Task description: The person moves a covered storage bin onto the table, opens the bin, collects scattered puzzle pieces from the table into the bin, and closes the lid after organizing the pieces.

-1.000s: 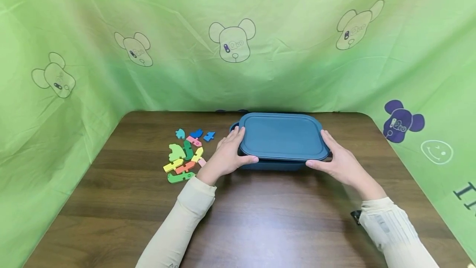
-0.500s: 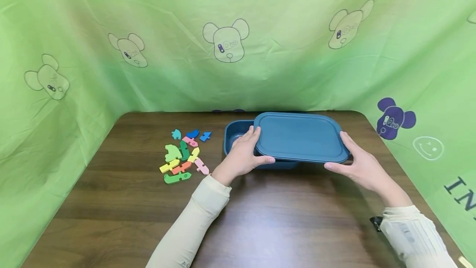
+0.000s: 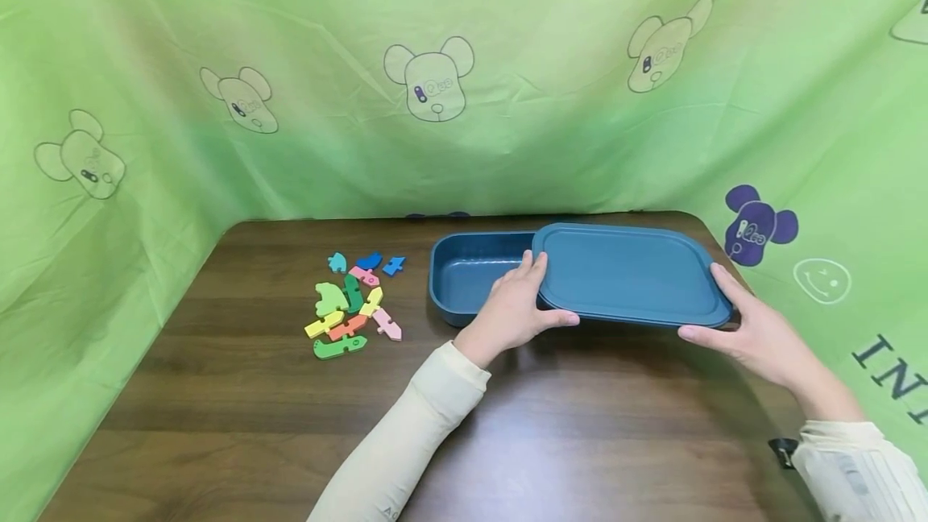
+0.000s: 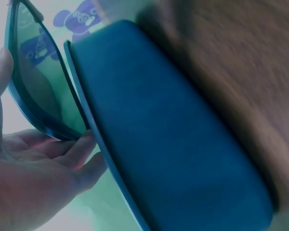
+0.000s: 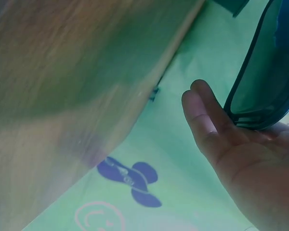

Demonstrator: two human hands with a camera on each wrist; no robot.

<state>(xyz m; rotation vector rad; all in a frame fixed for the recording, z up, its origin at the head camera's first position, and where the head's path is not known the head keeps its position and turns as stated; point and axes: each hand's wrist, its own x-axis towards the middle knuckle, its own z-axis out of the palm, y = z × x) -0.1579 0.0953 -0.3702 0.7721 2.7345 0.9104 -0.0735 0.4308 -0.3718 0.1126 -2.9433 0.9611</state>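
A blue rectangular lid (image 3: pixel 629 274) with rounded corners is held level between both hands. My left hand (image 3: pixel 509 308) grips its left end, thumb at the front edge and fingers at the far side. At the right end my right hand (image 3: pixel 761 341) grips the lid in the same way. Beneath and to the left stands the matching blue box (image 3: pixel 437 296), its left part uncovered and its right part hidden by the lid. In the left wrist view, left-hand fingers lie between the lid (image 4: pixel 20 103) and the box wall (image 4: pixel 159 130).
Several coloured puzzle pieces lie loosely grouped left of the box, among them a light green piece (image 3: pixel 331 299), an orange one (image 3: pixel 348 327) and a green one (image 3: pixel 339 346). A green printed curtain (image 3: pixel 326 159) borders the wooden table (image 3: pixel 239 425) behind and at the sides.
Both hands have carried the lid from over the box to the right, and the left part of the box's inside has come into view. The puzzle pieces keep their arrangement.
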